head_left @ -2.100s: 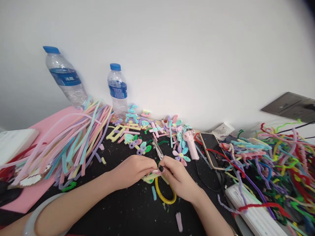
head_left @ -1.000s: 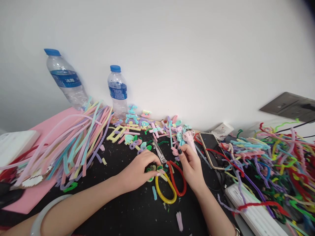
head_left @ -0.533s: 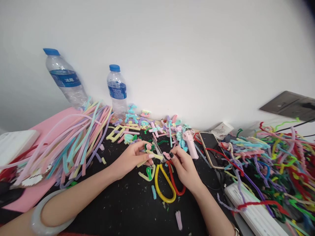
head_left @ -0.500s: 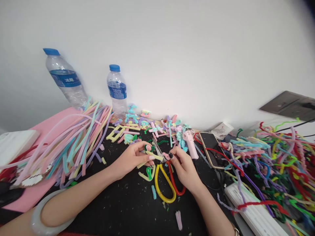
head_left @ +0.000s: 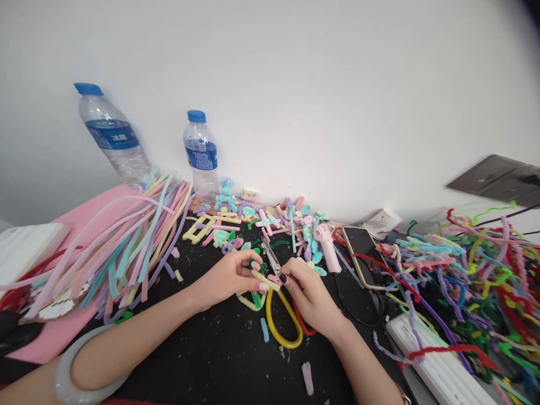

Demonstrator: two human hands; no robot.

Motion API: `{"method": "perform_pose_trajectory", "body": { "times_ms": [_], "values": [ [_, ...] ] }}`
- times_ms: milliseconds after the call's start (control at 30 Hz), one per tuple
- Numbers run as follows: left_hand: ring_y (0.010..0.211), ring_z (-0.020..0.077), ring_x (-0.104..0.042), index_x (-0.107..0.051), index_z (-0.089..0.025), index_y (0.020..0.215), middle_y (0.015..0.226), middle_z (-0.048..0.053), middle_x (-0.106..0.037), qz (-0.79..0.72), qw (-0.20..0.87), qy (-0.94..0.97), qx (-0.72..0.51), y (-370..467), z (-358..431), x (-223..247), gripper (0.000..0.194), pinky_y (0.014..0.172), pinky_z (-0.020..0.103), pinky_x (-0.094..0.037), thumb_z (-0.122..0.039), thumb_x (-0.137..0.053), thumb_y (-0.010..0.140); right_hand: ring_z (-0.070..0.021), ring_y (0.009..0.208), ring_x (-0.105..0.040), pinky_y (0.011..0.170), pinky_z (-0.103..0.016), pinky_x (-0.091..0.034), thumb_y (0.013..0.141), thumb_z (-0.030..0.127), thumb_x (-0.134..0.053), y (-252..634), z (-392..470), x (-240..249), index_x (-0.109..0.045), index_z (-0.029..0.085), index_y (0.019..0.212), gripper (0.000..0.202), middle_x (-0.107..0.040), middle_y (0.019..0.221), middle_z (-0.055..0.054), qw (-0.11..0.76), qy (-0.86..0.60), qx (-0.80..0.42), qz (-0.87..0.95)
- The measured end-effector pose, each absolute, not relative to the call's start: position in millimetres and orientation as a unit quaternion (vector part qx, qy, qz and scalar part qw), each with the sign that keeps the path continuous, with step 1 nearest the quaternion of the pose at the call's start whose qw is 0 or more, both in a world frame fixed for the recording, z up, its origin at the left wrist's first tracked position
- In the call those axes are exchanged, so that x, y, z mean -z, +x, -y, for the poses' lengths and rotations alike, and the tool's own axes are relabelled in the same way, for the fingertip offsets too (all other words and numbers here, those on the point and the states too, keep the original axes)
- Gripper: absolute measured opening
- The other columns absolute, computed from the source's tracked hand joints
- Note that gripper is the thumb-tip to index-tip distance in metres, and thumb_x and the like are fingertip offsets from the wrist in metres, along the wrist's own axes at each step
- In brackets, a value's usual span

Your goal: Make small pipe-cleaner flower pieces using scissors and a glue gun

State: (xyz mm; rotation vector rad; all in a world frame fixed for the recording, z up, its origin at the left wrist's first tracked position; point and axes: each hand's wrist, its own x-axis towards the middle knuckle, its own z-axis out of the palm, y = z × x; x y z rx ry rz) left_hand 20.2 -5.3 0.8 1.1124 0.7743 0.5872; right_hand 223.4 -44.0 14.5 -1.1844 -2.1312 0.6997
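Note:
My left hand [head_left: 231,277] pinches a pale yellow fuzzy stem [head_left: 266,280] that has small pink and green pieces near its upper end. Close on its right, my right hand [head_left: 304,289] has its fingertips closed on a small pink fuzzy piece [head_left: 275,278] at the yellow stem's right end. Under both hands lie scissors [head_left: 282,341] with one yellow and one red handle, blades pointing away. A green and yellow fuzzy piece [head_left: 253,304] rests below my left hand, and a short blue piece [head_left: 264,329] lies left of the yellow handle.
Pastel stems [head_left: 139,242] are heaped at left on pink sheets. Two bottles [head_left: 112,135] [head_left: 201,154] stand by the wall. Small fuzzy shapes [head_left: 228,202] line the back. A pink tube-shaped device [head_left: 328,247], a phone [head_left: 366,256], a white power strip [head_left: 436,360] and tangled stems [head_left: 485,292] lie right.
My right hand has moved slightly left and down, nearer my left hand, and now covers more of the red handle. The yellow stem's right end has dipped a little.

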Motion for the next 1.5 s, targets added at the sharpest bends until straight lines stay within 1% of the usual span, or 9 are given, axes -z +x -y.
{"method": "perform_pose_trajectory", "body": {
  "times_ms": [133,333,700,867,1233,1333,1500],
  "values": [
    [0.071,0.0113,-0.066,-0.047,-0.018,0.085,0.071,-0.003,-0.070,-0.344,0.748,0.502,-0.265,20,5,0,0.036,0.063,0.020,-0.050,-0.022,-0.078,0.066,-0.0128,0.071,-0.042,0.064,-0.024,-0.031,0.092,0.011,-0.037,224,45,-16,-0.043,0.019,0.083,0.014,-0.045,0.078,0.001,0.295,-0.442,-0.265,0.805],
    [0.068,0.0122,-0.066,-0.051,-0.017,0.091,0.069,-0.002,-0.071,-0.366,0.731,0.519,-0.249,19,6,-3,0.036,0.063,0.022,-0.051,-0.025,-0.076,0.067,-0.0128,0.070,-0.042,0.063,-0.025,-0.031,0.092,0.010,-0.037,223,46,-18,-0.042,0.020,0.082,0.015,-0.044,0.078,0.001,0.287,-0.439,-0.275,0.806],
    [0.065,0.0149,-0.065,-0.053,-0.016,0.093,0.063,-0.001,-0.069,-0.382,0.707,0.550,-0.228,19,5,-1,0.035,0.061,0.025,-0.051,-0.027,-0.075,0.068,-0.0129,0.071,-0.043,0.063,-0.025,-0.031,0.091,0.010,-0.038,223,47,-20,-0.042,0.020,0.081,0.015,-0.044,0.077,0.001,0.261,-0.442,-0.282,0.811],
    [0.064,0.0146,-0.064,-0.056,-0.015,0.086,0.065,-0.001,-0.067,-0.367,0.713,0.553,-0.228,20,6,-3,0.031,0.063,0.027,-0.052,-0.032,-0.075,0.068,-0.0134,0.072,-0.044,0.063,-0.025,-0.032,0.091,0.008,-0.038,223,47,-21,-0.043,0.020,0.081,0.016,-0.046,0.077,0.001,0.258,-0.433,-0.286,0.815],
    [0.062,0.0134,-0.062,-0.059,-0.015,0.081,0.068,-0.003,-0.061,-0.347,0.737,0.538,-0.216,19,7,-3,0.027,0.064,0.027,-0.052,-0.032,-0.074,0.068,-0.0143,0.072,-0.046,0.064,-0.026,-0.034,0.089,0.006,-0.039,222,47,-24,-0.047,0.020,0.081,0.018,-0.049,0.077,0.000,0.258,-0.430,-0.305,0.810],
    [0.062,0.0140,-0.062,-0.058,-0.015,0.081,0.066,-0.003,-0.061,-0.345,0.734,0.548,-0.205,19,7,-5,0.026,0.063,0.027,-0.051,-0.031,-0.074,0.068,-0.0142,0.073,-0.046,0.065,-0.026,-0.035,0.090,0.006,-0.039,222,47,-25,-0.047,0.020,0.082,0.017,-0.050,0.078,0.000,0.245,-0.429,-0.316,0.810],
    [0.062,0.0151,-0.062,-0.055,-0.015,0.075,0.063,-0.002,-0.061,-0.347,0.726,0.560,-0.198,19,8,-6,0.025,0.062,0.026,-0.049,-0.031,-0.073,0.069,-0.0143,0.073,-0.045,0.065,-0.026,-0.036,0.092,0.009,-0.037,222,47,-25,-0.048,0.019,0.083,0.017,-0.050,0.079,-0.001,0.238,-0.426,-0.329,0.808]
  ]
}}
